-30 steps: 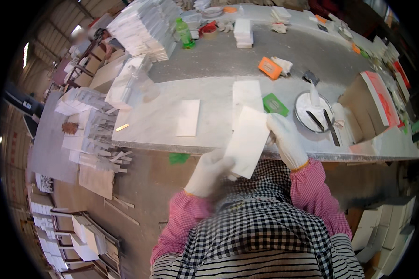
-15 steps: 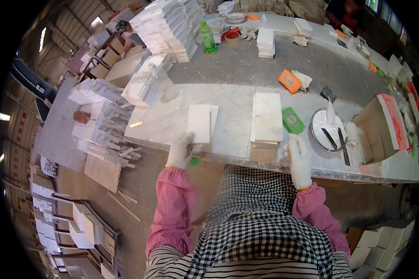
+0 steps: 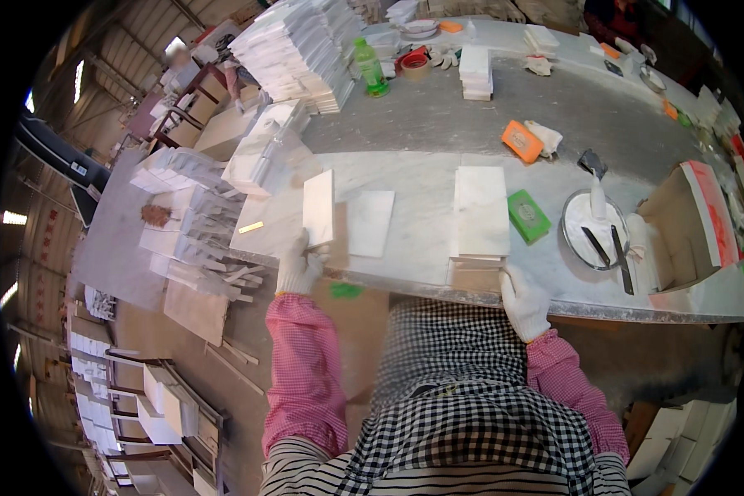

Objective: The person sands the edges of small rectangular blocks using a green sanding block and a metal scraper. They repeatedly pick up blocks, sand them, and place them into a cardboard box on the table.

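Note:
My left hand (image 3: 299, 266), in a white knit glove, is closed on the lower end of a white marble tile (image 3: 318, 208), which stands tilted up off the table. Beside it, a second white tile (image 3: 372, 223) lies flat. A short stack of white tiles (image 3: 481, 211) sits at the middle of the table edge. At that stack's near right corner is my right hand (image 3: 524, 302), gloved too, with its fingers curled together. Whether it grips anything there is hidden. A green box-shaped block (image 3: 528, 217) rests just right of the stack.
A metal bowl (image 3: 567, 240) with white paste and dark-handled tools stands at the right, beside an open cardboard box (image 3: 693, 227). Farther back are an orange block (image 3: 522, 141), a green bottle (image 3: 372, 70) and a tall tile stack (image 3: 293, 54). More tile piles (image 3: 174, 223) stand left.
My left hand has moved left and tilted up the upper tile, uncovering the one beneath. My right hand has shifted down to the stack's near corner.

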Demonstrator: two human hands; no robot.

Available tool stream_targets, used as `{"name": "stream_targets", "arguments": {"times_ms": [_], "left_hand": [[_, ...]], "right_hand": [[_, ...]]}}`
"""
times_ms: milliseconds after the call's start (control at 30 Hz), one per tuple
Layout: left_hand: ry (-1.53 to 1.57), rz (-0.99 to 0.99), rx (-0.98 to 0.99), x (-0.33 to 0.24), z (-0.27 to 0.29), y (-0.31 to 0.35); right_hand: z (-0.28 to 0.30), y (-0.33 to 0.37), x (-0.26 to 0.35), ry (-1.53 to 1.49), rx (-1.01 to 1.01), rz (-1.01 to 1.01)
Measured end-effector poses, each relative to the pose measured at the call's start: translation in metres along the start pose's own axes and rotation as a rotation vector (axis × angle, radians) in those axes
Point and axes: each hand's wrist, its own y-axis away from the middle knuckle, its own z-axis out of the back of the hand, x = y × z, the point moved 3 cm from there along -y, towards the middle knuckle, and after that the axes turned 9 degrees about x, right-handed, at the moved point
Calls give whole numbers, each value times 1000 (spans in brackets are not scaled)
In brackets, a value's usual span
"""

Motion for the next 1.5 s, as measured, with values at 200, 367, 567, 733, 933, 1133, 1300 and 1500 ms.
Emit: {"name": "stream_targets", "arguments": {"times_ms": [200, 367, 567, 733, 933, 1133, 1300, 1500], "left_hand": [[-172, 43, -88, -2, -12, 15], [-155, 77, -162, 10, -23, 20], [-205, 107, -92, 14, -12, 20], [-260, 85, -45, 20, -5, 11], [-305, 231, 114, 29, -51, 14], [-373, 220, -10, 57, -110, 15], [-493, 192, 39, 59, -117, 2], [-625, 205, -17, 38, -113, 6]], "right_hand": [[-3, 0, 0, 62, -105, 146], [-3, 0, 2, 122, -114, 172], [-6, 2, -1, 154, -136, 213], [-3, -1, 4, 169, -116, 198], [-4, 1, 4, 202, -98, 183], [-3, 0, 0, 167, -90, 171], [-2, -2, 4, 152, -100, 181], [-2, -2, 1, 133, -32, 152]]}}
